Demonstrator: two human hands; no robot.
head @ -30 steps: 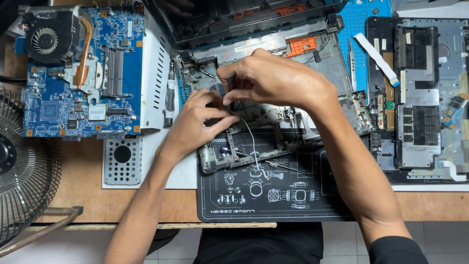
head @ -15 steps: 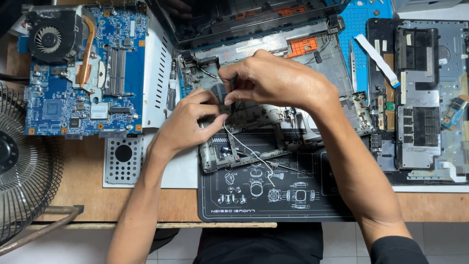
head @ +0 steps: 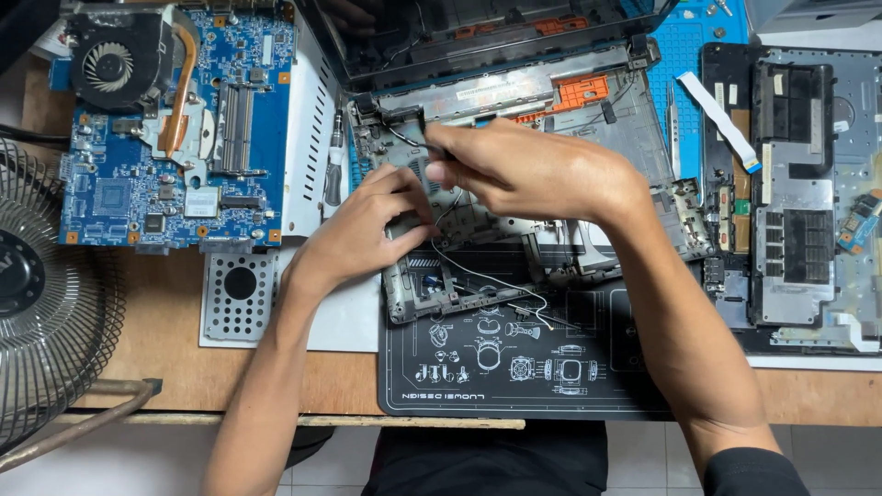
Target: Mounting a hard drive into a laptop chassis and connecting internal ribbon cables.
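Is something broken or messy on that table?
Nothing looks smashed, but a laptop base lies opened up, thin loose wires trailing from it over the black mat. Its blue circuit board sits out to one side. The left hand and right hand work inside it.

motherboard [head: 175, 138] at bench's left rear | laptop chassis [head: 551, 184] centre, on work mat [head: 514, 367] at front edge | bottom cover [head: 799, 184] right | fan [head: 46, 303] off left edge

Matt grey plastic laptop base [head: 551, 101], glossy blue circuit board [head: 156, 147] with copper pipe [head: 176, 92], wooden counter [head: 156, 358], matt black rubbery mat [head: 514, 367]
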